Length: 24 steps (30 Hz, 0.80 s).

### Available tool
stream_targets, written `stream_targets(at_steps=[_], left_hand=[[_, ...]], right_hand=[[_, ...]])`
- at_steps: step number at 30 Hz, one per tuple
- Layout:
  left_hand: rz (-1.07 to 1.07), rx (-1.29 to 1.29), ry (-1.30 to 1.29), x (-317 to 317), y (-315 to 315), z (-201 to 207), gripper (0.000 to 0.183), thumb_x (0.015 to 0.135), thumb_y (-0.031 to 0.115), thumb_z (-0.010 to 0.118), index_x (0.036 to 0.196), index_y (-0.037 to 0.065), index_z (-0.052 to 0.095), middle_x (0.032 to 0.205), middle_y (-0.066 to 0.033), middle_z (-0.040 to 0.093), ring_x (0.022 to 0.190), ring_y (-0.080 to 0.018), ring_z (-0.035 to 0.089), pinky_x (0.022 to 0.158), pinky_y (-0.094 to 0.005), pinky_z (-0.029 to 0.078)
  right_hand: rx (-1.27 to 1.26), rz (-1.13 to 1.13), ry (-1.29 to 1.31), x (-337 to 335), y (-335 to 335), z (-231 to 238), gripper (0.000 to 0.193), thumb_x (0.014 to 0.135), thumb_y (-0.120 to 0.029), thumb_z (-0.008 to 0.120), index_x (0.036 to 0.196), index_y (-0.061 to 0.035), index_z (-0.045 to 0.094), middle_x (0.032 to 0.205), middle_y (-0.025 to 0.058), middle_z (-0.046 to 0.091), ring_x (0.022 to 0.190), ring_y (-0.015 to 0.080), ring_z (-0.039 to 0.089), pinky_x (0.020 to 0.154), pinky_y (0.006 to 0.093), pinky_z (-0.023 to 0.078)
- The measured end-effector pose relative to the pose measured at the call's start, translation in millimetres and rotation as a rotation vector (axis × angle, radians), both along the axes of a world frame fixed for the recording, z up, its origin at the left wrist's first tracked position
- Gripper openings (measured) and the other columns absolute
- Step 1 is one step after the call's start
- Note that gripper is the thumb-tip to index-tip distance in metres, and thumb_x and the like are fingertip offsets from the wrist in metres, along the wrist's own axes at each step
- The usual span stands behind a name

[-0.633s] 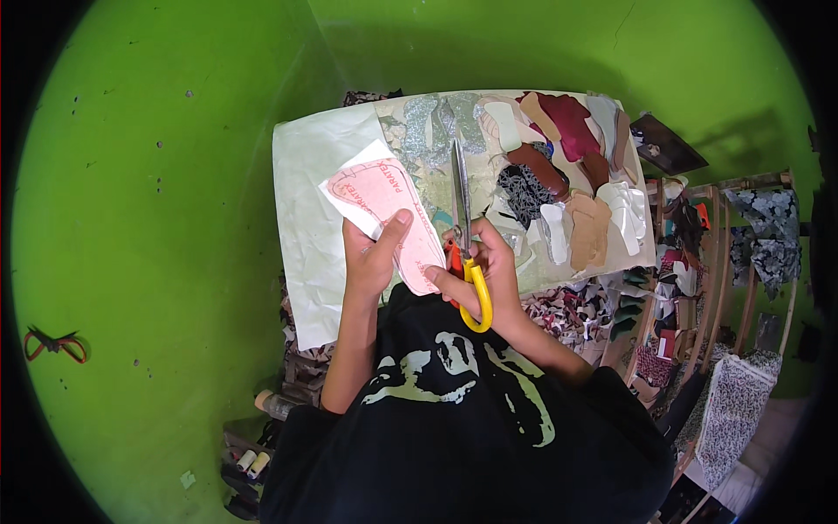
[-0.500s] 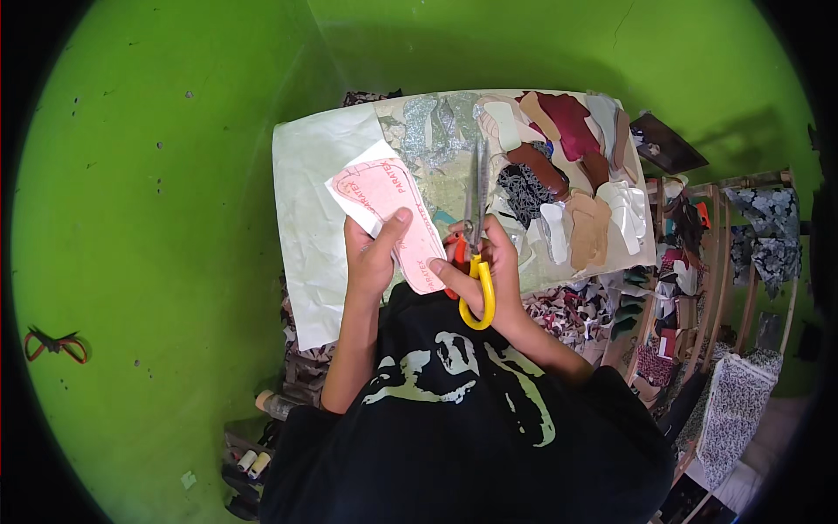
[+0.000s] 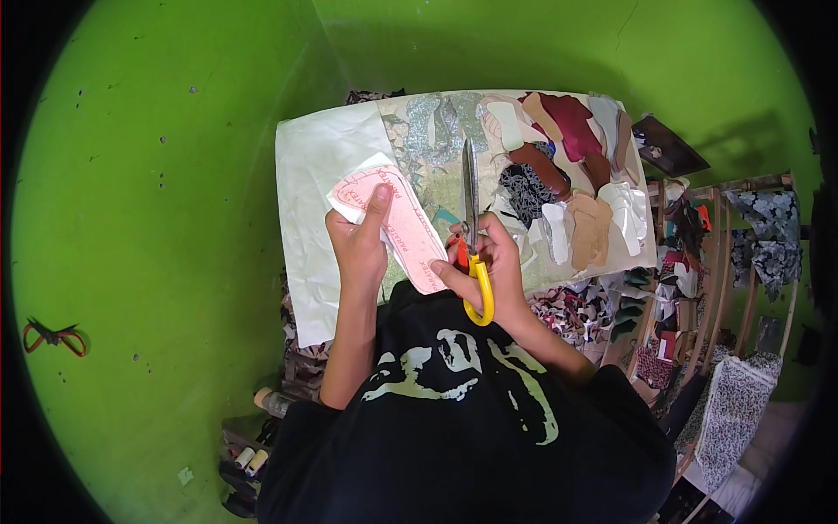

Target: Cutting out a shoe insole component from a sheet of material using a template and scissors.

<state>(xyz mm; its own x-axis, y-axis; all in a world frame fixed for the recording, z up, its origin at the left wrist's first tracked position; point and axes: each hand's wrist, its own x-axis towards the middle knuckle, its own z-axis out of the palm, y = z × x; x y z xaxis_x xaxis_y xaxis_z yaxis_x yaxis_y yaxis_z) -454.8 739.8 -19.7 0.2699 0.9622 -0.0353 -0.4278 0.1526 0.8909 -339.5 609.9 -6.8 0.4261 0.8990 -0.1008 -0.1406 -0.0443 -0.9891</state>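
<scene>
A pink insole-shaped piece (image 3: 403, 231) with red print lies over a white sheet piece (image 3: 342, 206), and the two are held together above the table. My left hand (image 3: 360, 240) grips their upper left part, its thumb on the pink face. At the lower right end, my right hand (image 3: 489, 266) pinches the same pieces with its thumb. That hand also carries scissors (image 3: 472, 196) with one yellow and one orange-red handle. Their blades point away from me, nearly together, and touch nothing.
A table (image 3: 419, 196) bears a large white sheet (image 3: 323, 157) at left and several cut pieces, a maroon one (image 3: 567, 127) among them, at right. Fabric scraps (image 3: 567, 319) lie below its near edge. A wooden rack (image 3: 716, 262) stands at right; other scissors (image 3: 55, 337) hang on the green wall.
My left hand has slid up along the pink piece, its thumb now nearer the far end. The scissor blades have drawn closer together.
</scene>
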Motion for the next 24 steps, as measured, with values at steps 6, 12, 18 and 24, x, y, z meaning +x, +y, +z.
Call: stream_targets(at_steps=[6, 12, 18, 24], left_hand=[[-0.033, 0.038, -0.038, -4, 8, -7, 0.026, 0.089, 0.007, 0.072, 0.111, -0.004, 0.063, 0.097, -0.0086, 0.070, 0.085, -0.0121, 0.066, 0.077, -0.0260, 0.052], [-0.116, 0.261, 0.117, -17, 20, 18, 0.042, 0.081, 0.000, 0.077, 0.119, -0.003, 0.061, 0.099, -0.0103, 0.070, 0.087, -0.0144, 0.068, 0.078, -0.0269, 0.055], [-0.562, 0.357, 0.346, -55, 54, 27, 0.040, 0.076, -0.003, 0.079, 0.114, -0.003, 0.066, 0.098, -0.0089, 0.071, 0.087, -0.0127, 0.067, 0.078, -0.0254, 0.054], [-0.686, 0.223, 0.347, -53, 55, 38, 0.038, 0.076, -0.004, 0.079, 0.112, -0.003, 0.068, 0.097, -0.0085, 0.071, 0.088, -0.0120, 0.067, 0.078, -0.0248, 0.054]], right_hand=[[0.051, 0.005, -0.037, -1, 0, 0, 0.039, 0.077, -0.001, 0.080, 0.099, -0.0035, 0.049, 0.075, 0.0016, 0.059, 0.068, 0.0036, 0.055, 0.060, 0.0186, 0.044], [0.004, 0.004, -0.052, 4, -2, 1, 0.040, 0.076, 0.003, 0.079, 0.103, -0.0010, 0.049, 0.082, 0.0029, 0.061, 0.070, 0.0044, 0.057, 0.067, 0.0203, 0.047], [0.002, 0.141, -0.083, 15, -7, -1, 0.039, 0.077, 0.001, 0.079, 0.100, -0.0034, 0.048, 0.071, 0.0001, 0.059, 0.062, 0.0027, 0.053, 0.058, 0.0195, 0.042], [-0.028, 0.166, -0.050, 14, -10, 0, 0.039, 0.076, 0.001, 0.078, 0.100, -0.0038, 0.048, 0.071, -0.0004, 0.058, 0.062, 0.0018, 0.052, 0.057, 0.0188, 0.040]])
